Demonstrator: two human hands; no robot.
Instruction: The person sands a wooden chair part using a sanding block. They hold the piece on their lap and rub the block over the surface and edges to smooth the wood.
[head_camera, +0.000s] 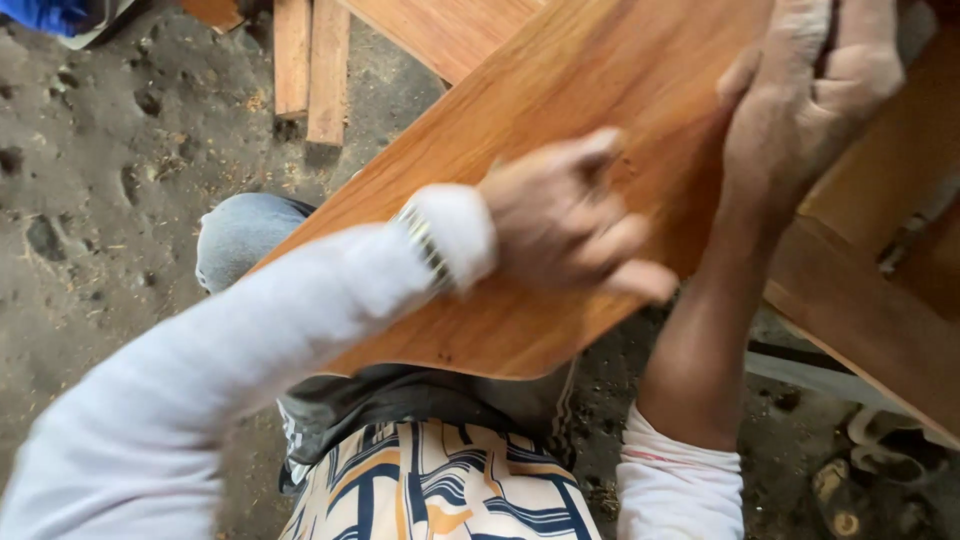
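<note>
Your white long sleeves (200, 400) — right one (680, 490) pushed up — a metal-link watch (425, 245) beside the left cuff, patterned shorts (440, 490) below the sleeves.

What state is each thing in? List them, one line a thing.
Wooden panel: tilted, resting across the person's lap, smooth and orange-brown.
Left hand: blurred, fingers curled, on the panel's face.
Right hand: pressed on the panel's upper part, sleeve pushed up.
Wristwatch: worn on the left wrist, half under the cuff.
Planks: lying flat on the dirt floor.
Dirt floor: pitted, strewn with sawdust.
</note>
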